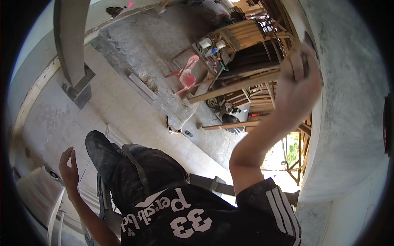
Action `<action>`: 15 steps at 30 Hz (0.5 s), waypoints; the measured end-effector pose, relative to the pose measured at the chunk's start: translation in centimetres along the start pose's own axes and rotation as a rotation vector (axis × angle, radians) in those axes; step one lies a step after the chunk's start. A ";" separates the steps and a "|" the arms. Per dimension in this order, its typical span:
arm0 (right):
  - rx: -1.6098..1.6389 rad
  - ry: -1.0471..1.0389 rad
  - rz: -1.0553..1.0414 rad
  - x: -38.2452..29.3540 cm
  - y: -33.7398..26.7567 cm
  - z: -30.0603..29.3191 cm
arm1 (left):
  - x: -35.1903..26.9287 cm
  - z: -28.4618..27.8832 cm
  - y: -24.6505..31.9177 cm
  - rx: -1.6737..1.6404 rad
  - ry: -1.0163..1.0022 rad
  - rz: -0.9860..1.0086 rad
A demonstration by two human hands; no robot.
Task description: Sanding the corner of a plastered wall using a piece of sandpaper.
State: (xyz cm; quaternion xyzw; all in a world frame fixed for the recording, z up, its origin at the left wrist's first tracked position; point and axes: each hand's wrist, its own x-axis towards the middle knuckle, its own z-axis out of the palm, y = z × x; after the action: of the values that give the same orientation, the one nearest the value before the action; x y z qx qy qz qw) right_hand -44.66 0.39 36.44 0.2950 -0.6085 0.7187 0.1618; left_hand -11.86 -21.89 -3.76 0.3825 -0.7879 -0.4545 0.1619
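Note:
My right hand (pixel 298 78) is raised at the right, blurred, against the edge of a grey plastered surface (pixel 351 101). Its fingers are curled around a small dark flat tool (pixel 309 40). Only part of that tool shows past the fingers, so its exact kind cannot be told. Low at the left, my left hand (pixel 69 169) hangs in the air with fingers apart and nothing in it. Close beneath it is a piece of furniture under clear plastic sheeting (pixel 41 196). Dark metal framing (pixel 106 196) shows beside my bent leg.
Pale floor tiles (pixel 129 104) lie far below, bordering rough concrete (pixel 138 40). A grey pillar (pixel 69 40) rises at upper left. Beyond stand a red plastic chair (pixel 188 77), a cluttered wooden workbench (pixel 243 33), a motorbike (pixel 227 113) and timber beams (pixel 237 86).

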 end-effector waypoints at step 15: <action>-0.090 0.318 0.061 1.2 0.7 2.0 | 0.2 -0.6 -0.2 -0.054 0.060 -0.043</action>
State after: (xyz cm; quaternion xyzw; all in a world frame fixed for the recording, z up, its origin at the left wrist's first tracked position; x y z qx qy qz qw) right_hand -45.56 -1.88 36.83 0.1515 -0.6155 0.7328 0.2474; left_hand -11.55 -22.47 -3.58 0.4082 -0.7617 -0.4675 0.1861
